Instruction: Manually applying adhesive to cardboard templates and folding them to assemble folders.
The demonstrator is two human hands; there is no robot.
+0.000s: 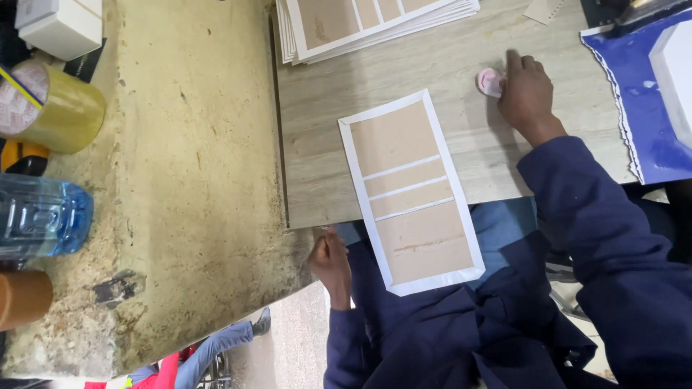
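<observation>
A flat cardboard piece [411, 191] with white paper borders and white strips across it lies on a pale wood-look board [447, 72]. One end of it hangs over the board's near edge above my lap. My right hand [528, 94] rests further up the board with its fingers on a small pink pad [490, 81]. My left hand [331, 263] is curled at the board's near corner, just beside the overhanging end of the cardboard piece and not touching it. Both sleeves are dark blue.
A stack of similar bordered pieces [367, 25] lies at the board's far end, and a blue sheet [641, 94] lies to the right. On the worn bench [187, 180] stand a tape roll [50, 108], a blue bottle [40, 216] and a white box [61, 25]. Another person's legs [209, 353] show below.
</observation>
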